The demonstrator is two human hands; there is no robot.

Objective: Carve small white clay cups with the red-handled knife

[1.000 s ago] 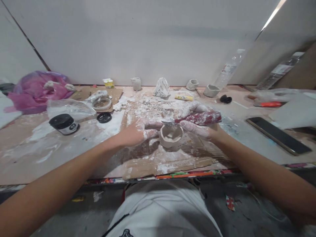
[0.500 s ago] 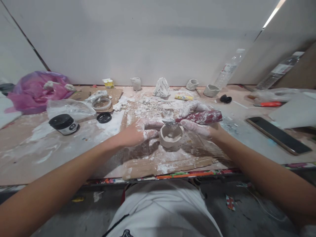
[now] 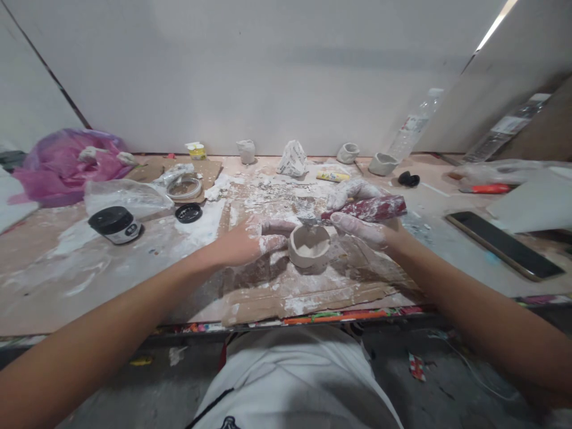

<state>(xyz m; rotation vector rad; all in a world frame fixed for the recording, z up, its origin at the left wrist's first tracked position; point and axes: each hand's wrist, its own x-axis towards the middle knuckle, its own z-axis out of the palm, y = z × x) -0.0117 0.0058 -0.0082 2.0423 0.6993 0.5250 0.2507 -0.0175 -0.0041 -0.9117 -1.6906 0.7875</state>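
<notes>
The left hand [image 3: 250,241], dusted white, lies on the cardboard [image 3: 313,289] with its fingers [image 3: 274,226] curled against the left wall of the pot [image 3: 309,245]. It seems to pinch that wall between thumb and fingers, though the thumb's place is hard to make out.

The pot is a small open cup of grey clay. It stands upright on the cardboard near the front edge of the table [image 3: 53,280], between the two hands.

The right hand [image 3: 361,225], also white with clay, is closed around the red handle of a tool [image 3: 366,208]. The handle lies nearly level and points to the right. The grey blade reaches left and meets the pot's far rim.

White crumbs and smears cover the cardboard behind the pot.

To the left stand a jar [image 3: 115,224] with a black cap, a loose black lid [image 3: 188,212] and a ring of tape [image 3: 184,187]. Farther left lies a pink bag [image 3: 62,161].

Along the wall are a yellow tub [image 3: 195,150], a grey cup [image 3: 245,151], a crumpled white packet [image 3: 292,158] and two more clay pots [image 3: 347,153] [image 3: 383,164]. A yellow tube [image 3: 333,176] lies just before them, and a clear bottle [image 3: 413,131] leans behind.

To the right, well apart from the hands, lie a phone [image 3: 504,245] and an orange pen [image 3: 485,189].
</notes>
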